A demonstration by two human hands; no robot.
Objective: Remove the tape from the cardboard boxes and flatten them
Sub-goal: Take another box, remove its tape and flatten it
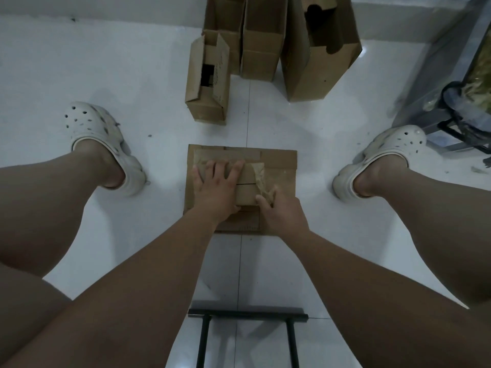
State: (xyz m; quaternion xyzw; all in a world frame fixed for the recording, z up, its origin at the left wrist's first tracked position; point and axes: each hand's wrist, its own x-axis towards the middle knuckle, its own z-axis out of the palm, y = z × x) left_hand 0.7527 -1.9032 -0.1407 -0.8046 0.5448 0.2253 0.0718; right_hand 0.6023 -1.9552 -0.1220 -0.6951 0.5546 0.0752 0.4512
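— Where is the box?
— The small box [245, 193] lies on flat cardboard [283, 164], right in the middle of the floor [106, 62].
— And the hands?
— The left hand [216, 187] presses on it, fingers spread flat. The right hand [281, 211] pinches loose tape [261, 179] at the box's three o'clock side. More boxes [261, 49] stand at twelve o'clock.

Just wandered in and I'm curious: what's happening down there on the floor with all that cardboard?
A seated person is stripping tape off a small cardboard box. The left hand presses flat on it, while the right hand pinches a crumpled strip of brown tape, partly peeled from the top. The box lies on flattened cardboard. More standing boxes wait farther back on the white floor.
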